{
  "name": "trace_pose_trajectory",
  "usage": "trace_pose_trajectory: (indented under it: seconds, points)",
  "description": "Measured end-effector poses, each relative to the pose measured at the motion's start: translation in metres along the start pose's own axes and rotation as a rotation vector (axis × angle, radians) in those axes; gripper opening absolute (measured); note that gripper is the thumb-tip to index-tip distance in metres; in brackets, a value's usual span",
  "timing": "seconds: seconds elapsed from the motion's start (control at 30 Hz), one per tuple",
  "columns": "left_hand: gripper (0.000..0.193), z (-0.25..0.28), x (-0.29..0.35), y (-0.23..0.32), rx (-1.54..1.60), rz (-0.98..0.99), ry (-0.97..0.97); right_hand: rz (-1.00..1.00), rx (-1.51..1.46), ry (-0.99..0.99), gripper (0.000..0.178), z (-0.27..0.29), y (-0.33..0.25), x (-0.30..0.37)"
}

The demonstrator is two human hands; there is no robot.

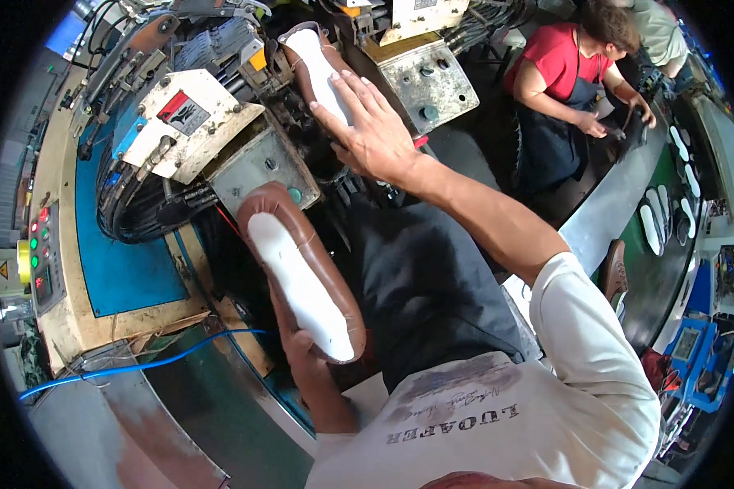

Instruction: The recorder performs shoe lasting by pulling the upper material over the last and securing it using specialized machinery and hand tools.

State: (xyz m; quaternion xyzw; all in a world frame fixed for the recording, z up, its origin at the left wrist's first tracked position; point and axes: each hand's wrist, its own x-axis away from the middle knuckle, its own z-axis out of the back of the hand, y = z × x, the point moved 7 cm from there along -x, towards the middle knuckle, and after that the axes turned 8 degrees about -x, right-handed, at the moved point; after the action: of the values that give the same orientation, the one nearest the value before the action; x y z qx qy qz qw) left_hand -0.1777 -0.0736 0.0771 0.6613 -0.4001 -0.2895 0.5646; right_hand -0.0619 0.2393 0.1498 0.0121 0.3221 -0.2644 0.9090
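Nearest the viewer, at about 6 o'clock, lies the person's white shirt (497,424) with a dark apron (432,285) above it. At 7 o'clock the left hand (298,346) grips from beneath a brown shoe upper on its last (302,273), white insole face upward, toe toward 5 o'clock and heel toward 11 o'clock. A blue hose (139,364) runs from under this shoe toward 8 o'clock across a grey floor panel.

Beyond, toward 12 o'clock, the right hand (371,126) is spread, fingers extended, its fingertips laid on a second brown shoe (314,65) mounted sole-up in the lasting machine (220,138); the hand is flat against it, not closed around it. The machine's cream housing sits at 10 o'clock from this hand, a grey plate with knobs (428,77) at 2 o'clock from it. A control panel with red and green lamps (42,253) occupies 9 o'clock.

Farthest, at 2 o'clock, another person in a red shirt (559,53) works at a curved dark conveyor (620,204), which carries white insoles (651,228) at 3 o'clock.
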Motion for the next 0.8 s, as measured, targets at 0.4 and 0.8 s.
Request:
trace_pose_trajectory:
  seconds: [0.4, 0.8]
  points:
    - [0.13, -0.065, -0.043, 0.002, -0.083, 0.215, -0.026, 0.036, 0.156, 0.013, 0.083, -0.032, 0.035, -0.081]
    - [0.124, -0.09, -0.095, -0.011, -0.217, 0.134, -0.14, 0.092, 0.025, 0.101, 0.056, -0.038, 0.055, -0.146]
